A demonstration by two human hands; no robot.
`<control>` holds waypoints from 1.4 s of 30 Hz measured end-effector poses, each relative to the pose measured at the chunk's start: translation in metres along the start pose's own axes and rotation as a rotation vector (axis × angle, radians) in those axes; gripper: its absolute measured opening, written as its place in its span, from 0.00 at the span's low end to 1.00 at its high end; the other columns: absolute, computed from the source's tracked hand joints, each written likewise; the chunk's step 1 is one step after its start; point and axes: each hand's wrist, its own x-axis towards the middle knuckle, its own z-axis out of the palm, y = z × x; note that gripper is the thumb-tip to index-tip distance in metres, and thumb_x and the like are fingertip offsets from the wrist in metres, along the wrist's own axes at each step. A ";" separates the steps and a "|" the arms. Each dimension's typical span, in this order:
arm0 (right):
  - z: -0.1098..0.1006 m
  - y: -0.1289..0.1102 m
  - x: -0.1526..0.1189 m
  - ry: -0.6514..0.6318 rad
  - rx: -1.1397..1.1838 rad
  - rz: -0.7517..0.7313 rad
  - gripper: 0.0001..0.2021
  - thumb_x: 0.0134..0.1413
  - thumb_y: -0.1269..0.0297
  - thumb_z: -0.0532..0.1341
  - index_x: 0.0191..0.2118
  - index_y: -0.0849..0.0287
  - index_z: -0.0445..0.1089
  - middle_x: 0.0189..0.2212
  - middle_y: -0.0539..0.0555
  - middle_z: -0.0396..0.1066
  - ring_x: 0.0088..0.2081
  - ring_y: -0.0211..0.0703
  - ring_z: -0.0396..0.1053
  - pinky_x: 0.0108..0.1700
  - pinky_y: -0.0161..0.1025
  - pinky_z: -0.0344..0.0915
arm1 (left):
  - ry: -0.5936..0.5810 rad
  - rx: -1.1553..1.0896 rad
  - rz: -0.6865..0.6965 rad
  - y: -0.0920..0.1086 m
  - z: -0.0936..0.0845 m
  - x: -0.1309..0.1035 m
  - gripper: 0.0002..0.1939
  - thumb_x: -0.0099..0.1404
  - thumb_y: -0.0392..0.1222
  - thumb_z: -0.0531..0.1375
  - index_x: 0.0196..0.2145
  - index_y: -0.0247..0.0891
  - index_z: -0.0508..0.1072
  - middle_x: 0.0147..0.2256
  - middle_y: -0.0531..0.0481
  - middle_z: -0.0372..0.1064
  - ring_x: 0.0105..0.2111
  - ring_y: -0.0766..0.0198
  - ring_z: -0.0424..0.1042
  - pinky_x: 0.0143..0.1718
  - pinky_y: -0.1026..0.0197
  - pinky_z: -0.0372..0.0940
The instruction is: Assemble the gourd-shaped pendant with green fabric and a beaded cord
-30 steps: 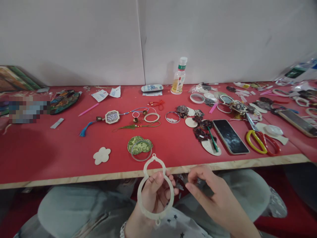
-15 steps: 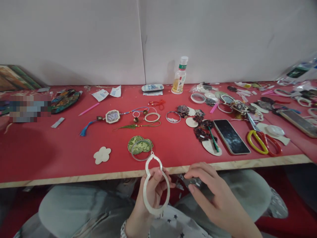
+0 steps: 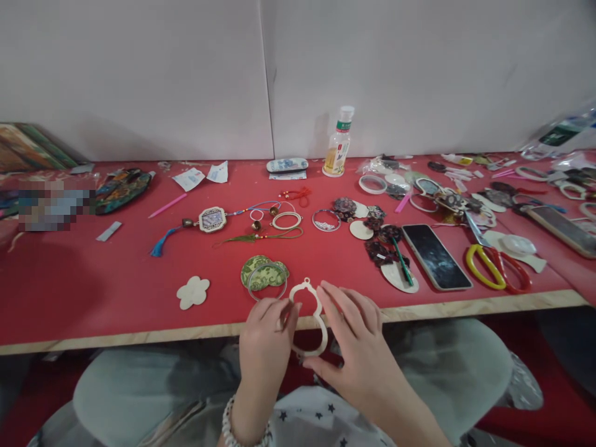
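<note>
At the table's front edge, a pale gourd-shaped frame (image 3: 321, 335) with a small loop on top is held upright between my two hands. My left hand (image 3: 266, 338) pinches its left side, fingers curled. My right hand (image 3: 356, 329) grips the right side, fingertips by the upper lobe and thumb under the lower lobe. Just beyond lie a green patterned piece (image 3: 254, 268) and a clear ring (image 3: 250, 288) overlapping it. A cream flower-shaped piece (image 3: 192, 292) rests to the left.
Toward the right lie a phone (image 3: 436, 256), scissors (image 3: 484, 267), a green pen (image 3: 401, 261) and dark patterned pieces (image 3: 378, 252). A tasselled pendant (image 3: 212, 219) and a pink pencil (image 3: 167, 205) are left of centre. Near the wall stands a bottle (image 3: 339, 146).
The frame has risen toward the table edge and turned slightly. My right hand has moved left from beside it onto its right side, and my left hand has shifted to its left side.
</note>
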 end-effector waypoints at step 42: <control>0.020 0.035 0.003 0.180 0.194 0.330 0.34 0.38 0.55 0.63 0.54 0.55 0.54 0.53 0.58 0.53 0.53 0.56 0.50 0.52 0.53 0.50 | -0.332 0.822 0.305 -0.073 -0.024 0.060 0.36 0.53 0.60 0.55 0.55 0.39 0.58 0.54 0.39 0.56 0.54 0.45 0.53 0.52 0.44 0.48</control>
